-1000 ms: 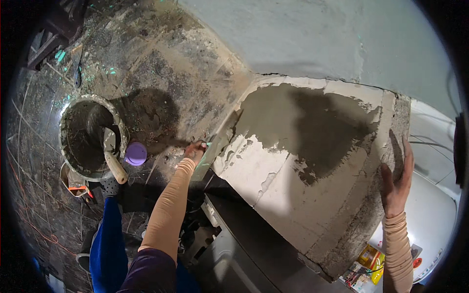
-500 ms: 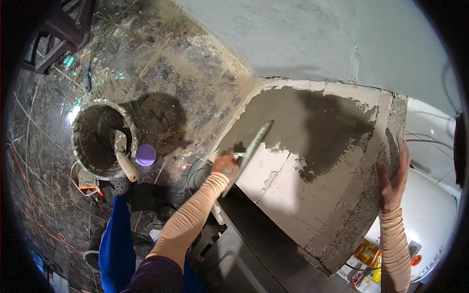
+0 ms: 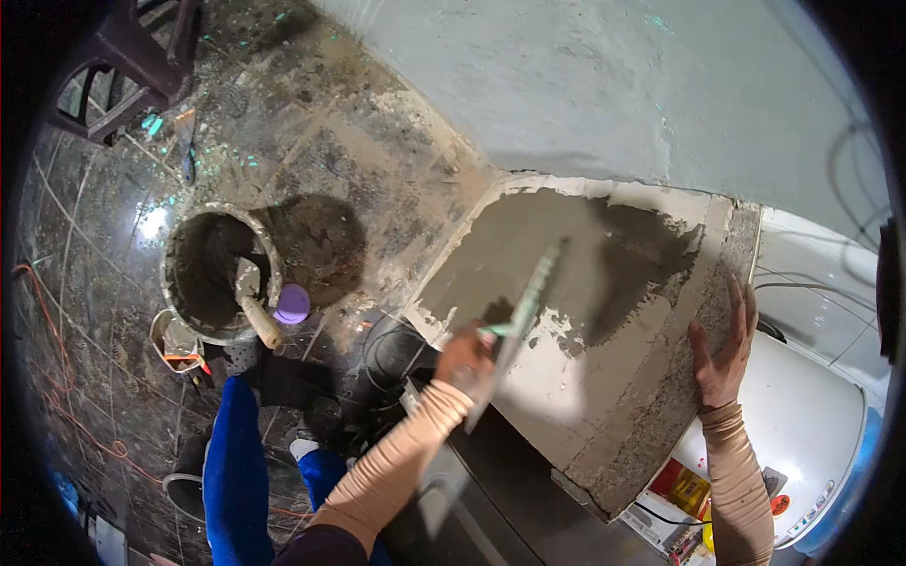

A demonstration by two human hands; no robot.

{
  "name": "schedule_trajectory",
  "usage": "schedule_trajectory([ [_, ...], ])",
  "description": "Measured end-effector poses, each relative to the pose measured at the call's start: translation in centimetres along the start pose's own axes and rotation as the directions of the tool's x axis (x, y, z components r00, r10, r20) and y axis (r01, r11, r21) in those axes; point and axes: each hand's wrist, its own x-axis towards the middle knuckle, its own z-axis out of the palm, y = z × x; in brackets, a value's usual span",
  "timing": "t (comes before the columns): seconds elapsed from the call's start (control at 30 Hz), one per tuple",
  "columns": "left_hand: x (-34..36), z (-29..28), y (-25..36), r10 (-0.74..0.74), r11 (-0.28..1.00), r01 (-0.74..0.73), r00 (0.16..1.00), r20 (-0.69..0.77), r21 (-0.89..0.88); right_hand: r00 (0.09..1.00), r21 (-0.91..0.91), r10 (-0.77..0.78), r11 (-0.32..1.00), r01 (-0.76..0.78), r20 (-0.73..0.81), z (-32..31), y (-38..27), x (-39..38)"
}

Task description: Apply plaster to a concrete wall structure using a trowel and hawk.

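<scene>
Room under renovation: mortar-crusted bucket [image 3: 275,274], splattered tiled floor [image 3: 311,156], part-coated masonry [image 3: 543,389], grey wall [image 3: 566,85].

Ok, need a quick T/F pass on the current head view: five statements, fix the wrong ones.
1. The left hand grips a plastering float. True.
2. The right hand holds a scraper. False: it holds no tool, and its spread fingers lie along the rough concrete edge.
3. A wooden-handled trowel leans in the bucket, its handle sticking out over the rim. True.
4. Grey mortar covers all the pale blocks. False: a large pale area nearer the person is bare.
5. The round purple item is inside the bucket. False: it is on the floor, beside the bucket.
</scene>
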Motion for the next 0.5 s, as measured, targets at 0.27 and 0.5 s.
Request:
schedule_trajectory([
  [0.27, 6.8, 0.3, -11.2, -0.266, 0.865, 0.212, 0.962, 0.058, 0.456, 0.999, 0.003, -0.046, 0.999, 0.046, 0.004, 0.4, 0.7, -0.3],
  [0.5, 0.5, 3.0, 1.2, -0.173, 0.907, 0.115, 0.979, 0.110, 0.406, 0.994, 0.056, -0.095, 0.994, 0.099, -0.063, 0.2, 0.5, -0.2],
])
